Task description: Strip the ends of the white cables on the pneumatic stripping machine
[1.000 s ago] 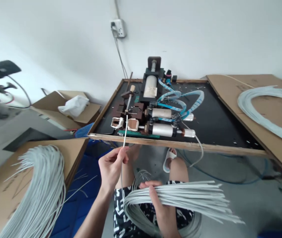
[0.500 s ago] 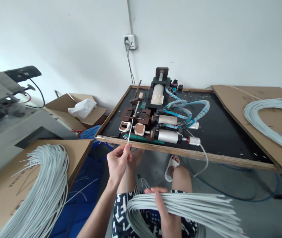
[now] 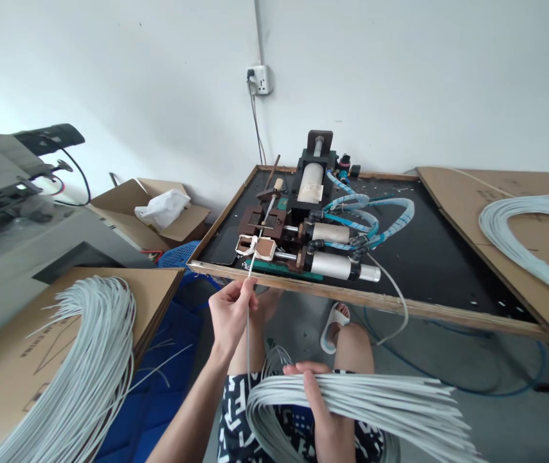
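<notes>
Between thumb and fingers, my left hand pinches a single white cable just below the bench's front edge. The cable's upper part runs into a pneumatic wire stripping machine, between two padded clamp jaws that are pressed together on it. Its lower part hangs down to the lap. My right hand is closed around a bundle of white cables, whose cut ends point right and whose other side loops down over the lap.
A black bench top with a wooden rim carries the machine and its blue air hoses. On cardboard at left lies another cable bundle; a third bundle rests on cardboard at right. An open carton stands behind left.
The machine's padded jaws have come together on the cable, and its cylinder rods have moved left. Both hands have kept nearly the same place; the view has shifted slightly.
</notes>
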`<state>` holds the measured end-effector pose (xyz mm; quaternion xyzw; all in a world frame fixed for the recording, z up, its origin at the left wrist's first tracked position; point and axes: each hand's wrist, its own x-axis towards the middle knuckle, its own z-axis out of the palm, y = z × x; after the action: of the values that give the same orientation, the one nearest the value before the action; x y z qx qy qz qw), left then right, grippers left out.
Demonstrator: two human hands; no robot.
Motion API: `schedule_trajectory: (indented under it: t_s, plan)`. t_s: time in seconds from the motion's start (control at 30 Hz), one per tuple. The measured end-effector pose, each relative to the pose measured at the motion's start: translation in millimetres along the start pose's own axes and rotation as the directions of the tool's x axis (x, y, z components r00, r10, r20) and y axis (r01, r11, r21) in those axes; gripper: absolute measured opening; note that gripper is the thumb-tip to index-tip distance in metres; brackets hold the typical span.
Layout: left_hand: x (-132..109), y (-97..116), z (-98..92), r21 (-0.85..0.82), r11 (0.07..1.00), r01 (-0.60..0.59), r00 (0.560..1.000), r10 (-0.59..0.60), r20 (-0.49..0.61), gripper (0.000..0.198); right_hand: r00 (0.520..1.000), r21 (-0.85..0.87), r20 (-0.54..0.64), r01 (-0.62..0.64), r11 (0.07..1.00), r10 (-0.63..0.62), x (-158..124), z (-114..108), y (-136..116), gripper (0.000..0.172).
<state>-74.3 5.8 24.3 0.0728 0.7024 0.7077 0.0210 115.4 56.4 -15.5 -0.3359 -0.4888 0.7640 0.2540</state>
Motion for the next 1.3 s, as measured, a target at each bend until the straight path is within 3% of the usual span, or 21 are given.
schedule_trajectory:
  t_s: [0.2, 0.33, 0.4, 0.53, 0.6, 0.63, 0.67, 0.73, 0.77, 0.8, 0.93, 1.07, 1.1, 1.17, 1.3]
  plan:
    - [1, 0, 0.2, -0.026, 1.0, 0.01, 1.0, -0.009, 0.023, 0.04, 1.0, -0.026, 0.027, 0.001, 1.0, 0.0, 1, 0, -2, 0.052]
    - [9, 0, -2.2, 0.013, 1.0, -0.014, 0.983, 0.011, 0.183, 0.053, 0.995, -0.053, 0.102, -0.009, 0.999, 0.014, -1, 0, -7, 0.052]
    - [10, -3, -3.1, 0.04, 0.998, -0.054, 0.975, 0.044, 0.217, 0.049, 0.99, -0.082, 0.142, 0.021, 0.996, -0.009, -2, 0, -9, 0.049]
    - [-8, -12, -5.7, 0.014, 0.991, -0.134, 0.99, 0.133, 0.056, 0.036, 0.981, -0.07, 0.186, 0.076, 0.995, -0.061, -4, 3, -6, 0.041]
    - [-21, -15, -8.8, 0.093, 0.978, -0.186, 0.979, 0.176, 0.107, 0.035, 0.977, -0.045, 0.199, 0.083, 0.996, -0.072, -3, 5, -2, 0.035]
    - [-27, -15, -10.3, 0.177, 0.956, -0.234, 0.954, 0.19, 0.232, 0.035, 0.974, -0.044, 0.207, 0.098, 0.994, -0.087, -2, 6, -1, 0.032]
    - [-30, -14, -11.4, 0.238, 0.925, -0.296, 0.888, 0.175, 0.426, 0.034, 0.97, -0.049, 0.219, 0.121, 0.991, -0.107, 0, 7, 0, 0.028]
    - [-32, -10, -11.7, 0.283, 0.864, -0.416, 0.704, 0.109, 0.702, 0.034, 0.956, -0.069, 0.253, 0.169, 0.983, -0.147, 4, 9, -1, 0.022]
    - [-31, -7, -11.1, 0.28, 0.85, -0.447, 0.63, 0.077, 0.773, 0.034, 0.948, -0.079, 0.272, 0.192, 0.978, -0.164, 6, 9, -4, 0.02]
    - [-30, -2, -10.2, 0.276, 0.847, -0.454, 0.596, 0.059, 0.801, 0.035, 0.942, -0.088, 0.289, 0.206, 0.975, -0.173, 7, 10, -7, 0.019]
    - [-30, 19, -7.1, 0.2, 0.906, -0.373, 0.536, 0.035, 0.843, 0.032, 0.928, -0.093, 0.318, 0.236, 0.967, -0.196, 13, 14, -19, 0.016]
    - [-42, 34, -1.1, 0.203, 0.911, -0.358, 0.381, -0.056, 0.923, 0.022, 0.921, -0.026, 0.311, 0.255, 0.967, -0.234, 14, 21, -22, 0.021]
    - [-45, 35, 1.2, 0.222, 0.91, -0.351, 0.374, -0.081, 0.924, 0.022, 0.922, -0.015, 0.313, 0.245, 0.969, -0.228, 14, 22, -22, 0.024]
    - [-49, 33, 5.1, 0.252, 0.923, -0.289, 0.402, -0.122, 0.907, 0.028, 0.925, -0.016, 0.315, 0.227, 0.974, -0.211, 13, 24, -19, 0.026]
    - [-53, 22, 7.3, 0.271, 0.953, -0.136, 0.532, -0.161, 0.831, 0.042, 0.937, -0.025, 0.285, 0.217, 0.976, -0.201, 15, 22, -10, 0.028]
